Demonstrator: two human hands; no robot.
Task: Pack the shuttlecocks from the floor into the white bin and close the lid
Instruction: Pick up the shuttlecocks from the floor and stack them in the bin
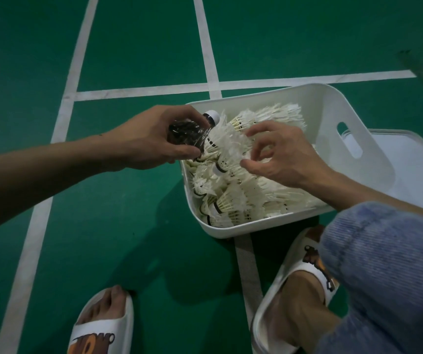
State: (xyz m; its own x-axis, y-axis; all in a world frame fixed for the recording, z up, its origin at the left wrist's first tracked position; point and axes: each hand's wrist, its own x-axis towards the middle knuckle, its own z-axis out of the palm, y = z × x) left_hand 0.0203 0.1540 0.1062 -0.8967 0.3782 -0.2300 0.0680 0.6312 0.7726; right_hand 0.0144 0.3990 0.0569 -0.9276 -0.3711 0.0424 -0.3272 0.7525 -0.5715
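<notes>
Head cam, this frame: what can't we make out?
- Bottle: head view, mostly covered by the left hand; label unreadable.
- Right hand: head view, unclear whether it grips any shuttlecocks.
- Lid: head view, partly behind the bin, cut by the right edge.
- Dark object, top right: head view, too dim and blurred to identify.
- Bin bottom: hidden under shuttlecocks.

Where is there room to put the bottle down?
Bare green floor lies left of the white bin, between the court lines. Shuttlecocks fill the bin, with the right hand over them. The left hand holds the bottle.
</notes>
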